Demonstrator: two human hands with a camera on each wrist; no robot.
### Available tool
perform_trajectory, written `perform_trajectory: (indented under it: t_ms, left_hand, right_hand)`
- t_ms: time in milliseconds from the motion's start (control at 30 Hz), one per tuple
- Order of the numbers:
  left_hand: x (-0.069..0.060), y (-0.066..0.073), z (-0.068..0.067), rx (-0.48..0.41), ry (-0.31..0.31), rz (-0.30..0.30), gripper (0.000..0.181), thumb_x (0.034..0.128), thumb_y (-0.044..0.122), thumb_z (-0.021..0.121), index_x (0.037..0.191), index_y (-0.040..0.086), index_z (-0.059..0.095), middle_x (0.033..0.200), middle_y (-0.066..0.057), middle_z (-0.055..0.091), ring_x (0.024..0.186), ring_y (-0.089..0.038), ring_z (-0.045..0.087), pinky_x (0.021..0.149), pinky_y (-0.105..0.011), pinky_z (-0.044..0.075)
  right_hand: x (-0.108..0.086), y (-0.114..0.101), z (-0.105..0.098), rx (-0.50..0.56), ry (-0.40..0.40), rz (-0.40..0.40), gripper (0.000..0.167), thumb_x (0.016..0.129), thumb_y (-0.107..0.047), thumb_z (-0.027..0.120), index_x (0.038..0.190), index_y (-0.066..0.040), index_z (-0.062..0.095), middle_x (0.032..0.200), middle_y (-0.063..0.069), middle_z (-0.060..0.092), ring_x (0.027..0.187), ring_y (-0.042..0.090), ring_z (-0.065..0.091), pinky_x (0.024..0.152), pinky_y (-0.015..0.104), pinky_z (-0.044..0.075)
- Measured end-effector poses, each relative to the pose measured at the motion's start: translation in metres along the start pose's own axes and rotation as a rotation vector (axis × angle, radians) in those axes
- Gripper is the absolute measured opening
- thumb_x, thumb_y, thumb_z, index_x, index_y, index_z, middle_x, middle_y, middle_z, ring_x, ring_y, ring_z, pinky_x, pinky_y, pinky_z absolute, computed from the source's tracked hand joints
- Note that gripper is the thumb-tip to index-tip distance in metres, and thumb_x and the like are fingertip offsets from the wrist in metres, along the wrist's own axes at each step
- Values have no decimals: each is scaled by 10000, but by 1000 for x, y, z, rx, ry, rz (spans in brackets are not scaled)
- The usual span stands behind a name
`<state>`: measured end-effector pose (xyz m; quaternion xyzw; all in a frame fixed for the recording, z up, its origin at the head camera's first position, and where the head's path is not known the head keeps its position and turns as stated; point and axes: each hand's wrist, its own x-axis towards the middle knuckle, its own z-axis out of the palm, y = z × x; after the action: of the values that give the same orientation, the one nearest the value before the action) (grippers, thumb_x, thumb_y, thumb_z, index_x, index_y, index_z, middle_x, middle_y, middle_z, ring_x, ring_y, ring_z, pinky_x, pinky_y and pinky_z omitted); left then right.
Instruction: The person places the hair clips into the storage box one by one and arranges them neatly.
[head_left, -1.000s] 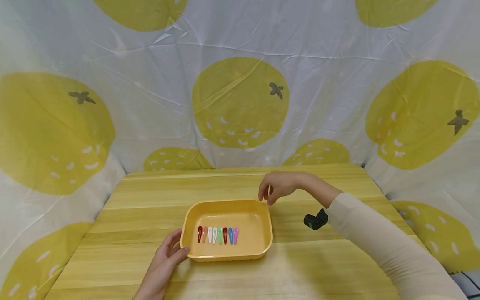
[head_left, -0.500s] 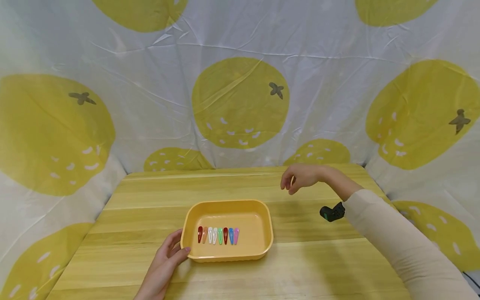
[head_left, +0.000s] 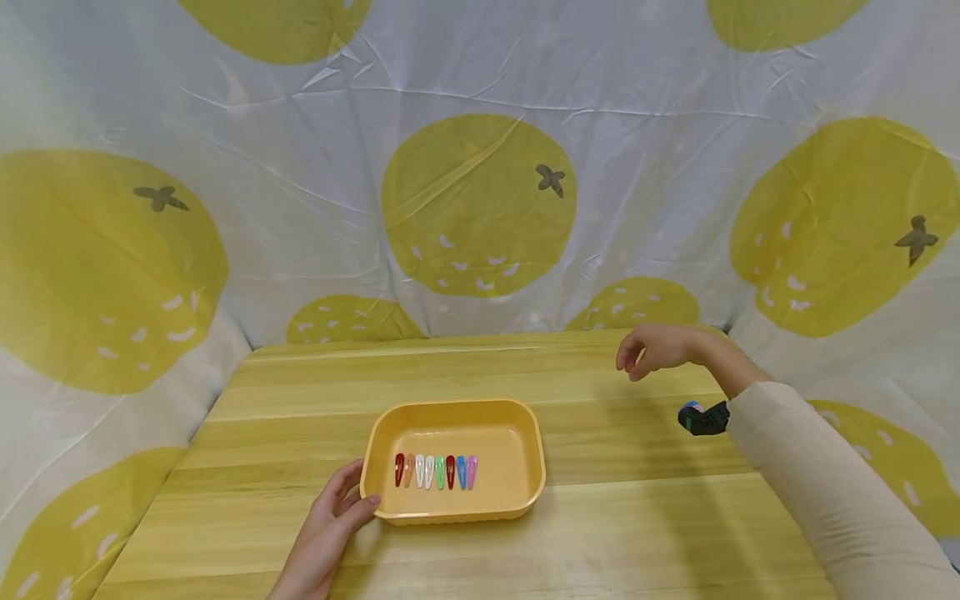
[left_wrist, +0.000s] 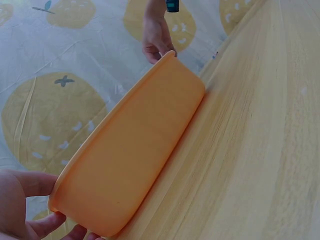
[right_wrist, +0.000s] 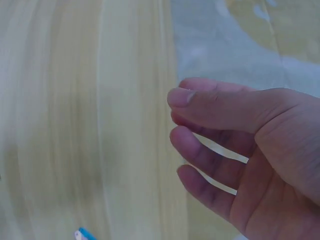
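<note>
A yellow plastic tray (head_left: 525, 502) stands on the wooden table. Inside it, several snap hair clips (head_left: 440, 472) lie side by side in a row: dark red, orange, white, green, blue and pink. My left hand (head_left: 330, 521) grips the tray's left end, thumb at the rim; the left wrist view shows the left hand (left_wrist: 25, 205) at the tray's wall (left_wrist: 135, 145). Over the table's right side hovers my right hand (head_left: 656, 348), apart from the tray. In the right wrist view, the right hand (right_wrist: 265, 150) has loosely bent fingers and holds nothing.
Partly behind the black wrist camera (head_left: 705, 419), a small blue and pink thing (head_left: 690, 406) shows on the right. The right wrist view cuts off a blue and pinkish piece (right_wrist: 84, 234) at its bottom edge. A fruit-patterned curtain (head_left: 480, 75) surrounds the table (head_left: 300, 392).
My right hand has moved away from the tray's far right corner, to the right. The blue and pink thing has come into sight beside the wrist camera. Left hand, tray and clips stay put.
</note>
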<state>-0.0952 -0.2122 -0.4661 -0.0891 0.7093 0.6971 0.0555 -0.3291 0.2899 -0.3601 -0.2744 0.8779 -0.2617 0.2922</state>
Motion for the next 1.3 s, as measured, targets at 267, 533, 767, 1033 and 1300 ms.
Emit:
perform_trajectory:
  t_ms: [267, 533, 767, 1033, 1300]
  left_hand:
    - [0, 0, 1, -13, 13, -9, 599, 989, 42, 649, 1526, 2, 388, 1582, -202, 366, 1417, -393, 365, 925, -228, 492]
    - [0, -2, -1, -4, 0, 5, 617, 1011, 54, 629, 1552, -19, 341, 1600, -248, 324, 1421, -419, 352, 926, -221, 488]
    - [1, -3, 1, -11, 11, -4, 608, 1000, 53, 644, 1541, 0, 371, 1592, -211, 355, 1411, -399, 378, 929, -232, 491]
    - [1, -2, 1, -22, 7, -3, 608, 995, 54, 646, 1537, 5, 374, 1595, -201, 353, 1407, -389, 382, 929, -233, 493]
    - [2, -3, 0, -9, 3, -3, 622, 998, 67, 651, 1543, -4, 360, 1588, -215, 354, 1407, -397, 380, 927, -233, 491]
  right_hand:
    - [-26, 34, 2, 27, 14, 99, 172, 954, -40, 718, 1111, 22, 689, 971, 42, 652, 782, 186, 542, 678, 359, 488]
    - [-44, 56, 9, 102, 39, 159, 202, 939, 1, 712, 1125, 56, 655, 966, 79, 632, 689, 148, 466, 606, 276, 421]
    - [-58, 78, 21, 154, 53, 180, 168, 896, 45, 717, 1046, 78, 650, 899, 67, 614, 592, 97, 418, 544, 216, 371]
    - [-62, 100, 38, 102, 104, 116, 142, 849, 40, 761, 958, 57, 673, 869, 37, 636, 722, 132, 514, 636, 238, 432]
    - [-60, 106, 49, 87, 179, 74, 184, 798, 70, 799, 936, 63, 677, 849, 56, 631, 781, 183, 536, 688, 271, 464]
